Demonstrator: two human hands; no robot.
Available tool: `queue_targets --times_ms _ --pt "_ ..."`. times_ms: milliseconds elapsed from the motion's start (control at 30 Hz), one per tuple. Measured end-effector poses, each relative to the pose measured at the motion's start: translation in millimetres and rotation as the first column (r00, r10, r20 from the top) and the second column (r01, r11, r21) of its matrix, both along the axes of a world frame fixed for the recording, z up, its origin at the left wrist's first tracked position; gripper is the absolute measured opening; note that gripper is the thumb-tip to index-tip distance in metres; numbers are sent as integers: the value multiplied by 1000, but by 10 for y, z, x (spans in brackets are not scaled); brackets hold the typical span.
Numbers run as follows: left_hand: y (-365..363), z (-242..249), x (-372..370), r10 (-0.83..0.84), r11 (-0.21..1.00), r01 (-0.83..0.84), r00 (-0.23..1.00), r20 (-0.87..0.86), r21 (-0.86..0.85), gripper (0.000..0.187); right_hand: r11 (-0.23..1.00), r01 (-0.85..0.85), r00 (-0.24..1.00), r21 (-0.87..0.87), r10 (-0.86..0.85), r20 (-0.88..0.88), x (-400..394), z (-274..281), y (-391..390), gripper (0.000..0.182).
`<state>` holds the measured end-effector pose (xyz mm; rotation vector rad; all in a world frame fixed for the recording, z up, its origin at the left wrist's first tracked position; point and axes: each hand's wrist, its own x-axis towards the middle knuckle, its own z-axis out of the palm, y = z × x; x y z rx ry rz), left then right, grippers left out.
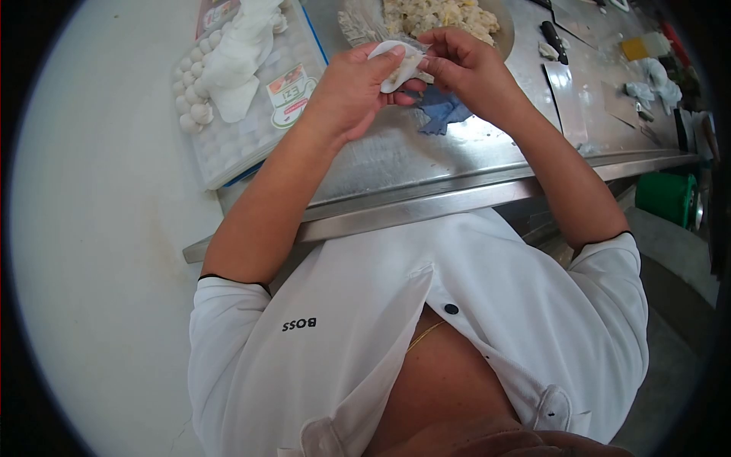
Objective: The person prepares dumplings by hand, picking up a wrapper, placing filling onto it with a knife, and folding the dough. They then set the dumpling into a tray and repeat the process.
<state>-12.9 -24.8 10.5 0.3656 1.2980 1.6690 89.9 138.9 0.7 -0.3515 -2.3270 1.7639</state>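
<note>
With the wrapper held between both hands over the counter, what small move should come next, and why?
Probably pinch the open edge shut: the left hand cups the white wrapper and the right hand fingertips already sit on its rim.

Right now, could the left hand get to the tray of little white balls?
Probably yes. The left hand is busy pinching a white wrapper together with the right hand, but the tray sits right beside it on the metal table, with nothing between them.
</note>
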Motion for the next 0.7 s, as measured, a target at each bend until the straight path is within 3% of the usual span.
queue_targets --times_ms 33,133,267,333,400,467,533,567,633,700 --pt "3 -5 -5 0 1000 0 1000 1 -1 34 994 10 999 -109 -5 43 -6 20 0 18" --pt "3 -15 -7 -18 999 16 999 -36 -49 32 994 -65 988 -90 77 136 2 57 47 18" --pt "10 18 13 67 995 -71 997 -48 -74 29 995 -62 990 -83 72 122 2 2 42 18" --pt "14 26 12 114 988 -119 992 -59 -94 28 985 -117 992 127 110 65 8 -44 60 19" --pt "19 39 12 -4 988 -20 989 -150 -154 27 983 -98 995 156 98 10 9 -85 43 19" --pt "28 32 21 -8 988 -17 987 -158 -155 26 980 -77 995 184 87 -44 -3 -88 13 19" --pt "29 20 21 -13 988 -13 986 -168 -155 25 994 13 999 -106 -18 -41 -13 -70 -27 19" --pt "22 4 10 -21 990 -2 986 -165 -142 25 994 14 999 -105 -18 -41 -12 -45 -15 19" --pt "15 -28 6 -30 992 9 986 -164 -127 25 994 -77 987 -83 87 135 -4 18 26 19" --pt "23 -44 11 47 992 -62 990 -132 -110 24 994 -81 987 -67 89 136 -4 7 44 19"
